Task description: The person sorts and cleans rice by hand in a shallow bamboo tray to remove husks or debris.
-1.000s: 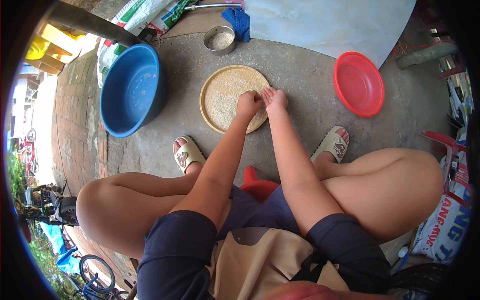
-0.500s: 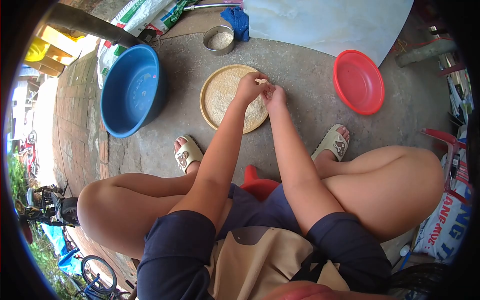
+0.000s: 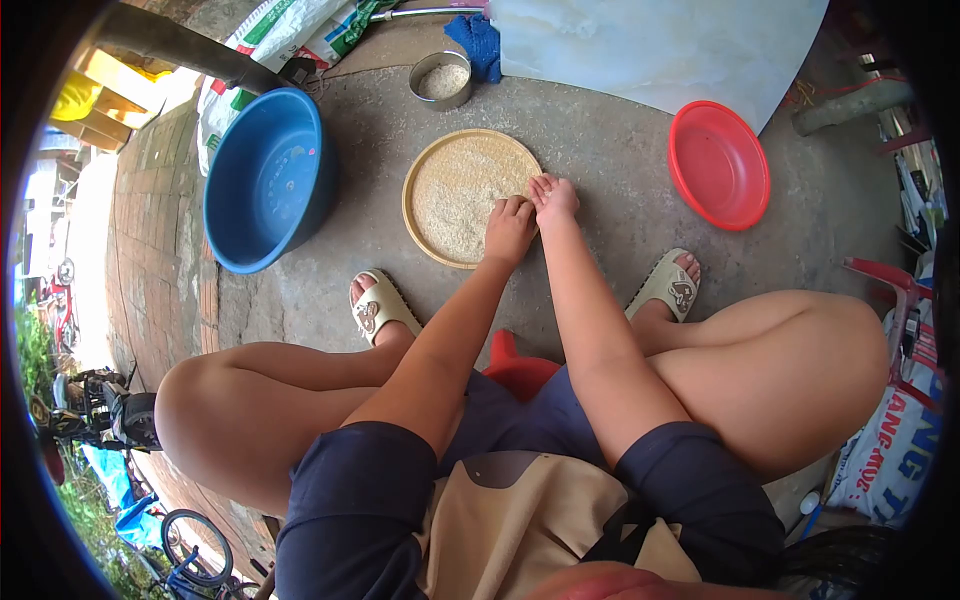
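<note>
A round woven tray [image 3: 408, 205] lies on the concrete floor between my feet, spread with pale, rice-like grains [image 3: 455, 195]. My left hand [image 3: 511, 232] is over its lower right part, back of the hand up. Its fingers are curled together, and whatever they may hold is hidden beneath them. Close beside it, at the tray's right rim, my right hand [image 3: 555, 200] is turned palm up with the fingers loosely extended. Whether small grains lie in that palm is too fine to tell.
A large blue basin [image 3: 265, 185] stands left of the tray, a red basin [image 3: 718, 165] to the right. Beyond the tray sit a metal bowl [image 3: 440, 80] of grains and a blue cloth [image 3: 474, 45]. A marble-patterned sheet [image 3: 640, 50] lies farther back. Part of a red stool [image 3: 520, 378] shows below me.
My left hand has moved down from beside my right fingers, its fingers now curled over the tray's lower right. My right hand has shifted slightly, still palm up at the rim.
</note>
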{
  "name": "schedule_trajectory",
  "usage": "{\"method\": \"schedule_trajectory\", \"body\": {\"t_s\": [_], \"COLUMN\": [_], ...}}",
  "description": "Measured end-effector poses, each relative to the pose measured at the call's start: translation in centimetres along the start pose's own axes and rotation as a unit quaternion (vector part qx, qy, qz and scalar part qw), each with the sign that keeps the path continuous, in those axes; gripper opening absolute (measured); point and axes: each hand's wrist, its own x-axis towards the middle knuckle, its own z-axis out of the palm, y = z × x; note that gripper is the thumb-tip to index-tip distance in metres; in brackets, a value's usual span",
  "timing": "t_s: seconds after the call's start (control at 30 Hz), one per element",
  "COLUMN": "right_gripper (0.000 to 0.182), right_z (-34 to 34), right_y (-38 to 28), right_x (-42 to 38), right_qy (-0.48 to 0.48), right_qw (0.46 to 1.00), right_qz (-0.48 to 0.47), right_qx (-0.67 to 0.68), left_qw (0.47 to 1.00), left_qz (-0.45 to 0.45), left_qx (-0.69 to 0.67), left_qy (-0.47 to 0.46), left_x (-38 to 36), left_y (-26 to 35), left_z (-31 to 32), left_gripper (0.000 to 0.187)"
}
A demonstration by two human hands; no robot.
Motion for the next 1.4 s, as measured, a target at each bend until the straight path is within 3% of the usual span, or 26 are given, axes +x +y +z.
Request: {"method": "schedule_trajectory", "body": {"t_s": [0.23, 0.33, 0.37, 0.43, 0.5, 0.6, 0.63, 0.67, 0.7, 0.77, 0.83, 0.87, 0.97, 1.03, 1.07, 1.13, 1.2, 1.3, 1.4], "right_gripper": [0.036, 0.039, 0.039, 0.04, 0.04, 0.04, 0.041, 0.035, 0.035, 0.03, 0.028, 0.025, 0.018, 0.017, 0.011, 0.011, 0.013, 0.018, 0.021], "right_z": [-0.9, -0.9, -0.8, -1.0, -1.3, -2.1, -2.8, -3.8, -4.8, -6.7, -6.8, -6.3, -6.2, -4.4, -3.7, -3.1, -2.7, -2.6, -2.1], "right_y": [0.5, 0.4, 0.4, 0.4, 0.3, 0.3, 0.4, 0.3, 0.8, 2.4, 2.6, 2.1, 1.5, 1.4, 1.1, 1.1, 1.3, 1.6, 1.7], "right_x": [-0.6, -0.8, -0.8, -0.8, -0.5, 0.7, 1.6, 2.6, 4.1, 7.9, 7.6, 6.5, 5.7, 2.7, 1.4, 1.5, 1.6, 1.2, 0.4], "right_qy": [-0.037, -0.04, -0.041, -0.056, -0.075, -0.105, -0.115, -0.212, -0.21, -0.236, -0.246, -0.241, -0.275, -0.098, -0.068, -0.031, 0.031, 0.038, 0.067], "right_qw": [0.998, 0.998, 0.998, 0.997, 0.997, 0.995, 0.993, 0.975, 0.976, 0.964, 0.957, 0.964, 0.959, 0.989, 0.99, 0.995, 0.996, 0.997, 0.996], "right_qz": [-0.029, -0.034, -0.034, -0.034, -0.02, 0.006, 0.017, 0.048, 0.049, 0.052, 0.054, 0.056, 0.063, 0.091, 0.087, 0.081, 0.073, 0.048, 0.022], "right_qx": [-0.032, -0.034, -0.035, -0.039, -0.03, -0.002, 0.015, 0.039, 0.043, 0.11, 0.142, 0.099, -0.014, 0.059, 0.082, 0.052, 0.044, 0.053, 0.061], "left_qw": [0.989, 0.962, 0.962, 0.888, 0.886, 0.889, 0.914, 0.962, 0.988, 0.996, 0.996, 0.99, 0.995, 0.999, 0.999, 0.998, 0.989, 0.98, 0.984], "left_qz": [-0.094, -0.215, -0.215, -0.388, -0.378, -0.265, -0.24, -0.112, 0.026, 0.042, 0.048, 0.051, 0.057, 0.039, 0.022, 0.003, -0.106, -0.08, -0.085], "left_qx": [-0.11, -0.164, -0.164, -0.246, -0.267, -0.365, -0.277, -0.157, -0.004, -0.017, -0.073, -0.129, -0.083, -0.007, 0.031, 0.069, 0.104, 0.162, 0.136], "left_qy": [-0.019, 0.03, 0.031, -0.007, 0.0, -0.075, -0.172, -0.192, -0.152, -0.079, -0.036, 0.013, -0.003, -0.02, -0.015, -0.009, -0.004, -0.08, -0.082], "left_x": [1.7, 2.9, 3.4, 4.9, 6.1, 7.0, 7.0, 6.4, 5.5, 3.0, 2.1, 1.8, 1.9, 1.3, 1.0, 0.3, -0.4, -1.0, -0.1], "left_y": [-1.0, -2.0, -2.3, -1.7, -2.2, -0.7, 0.7, 2.8, 3.8, 3.7, 3.5, 3.4, 3.2, 1.3, 0.6, -1.1, -2.7, -3.6, -3.5], "left_z": [-0.4, -1.2, -1.4, -3.3, -3.3, -2.7, -2.5, -2.9, -1.2, 2.7, 1.9, 1.3, -2.0, -2.2, -2.8, -3.0, -2.4, -2.0, -1.1], "left_gripper": [0.008, 0.013, 0.013, 0.016, 0.016, 0.016, 0.022, 0.025, 0.024, 0.021, 0.019, 0.018, 0.021, 0.031, 0.036, 0.042, 0.054, 0.059, 0.056]}}
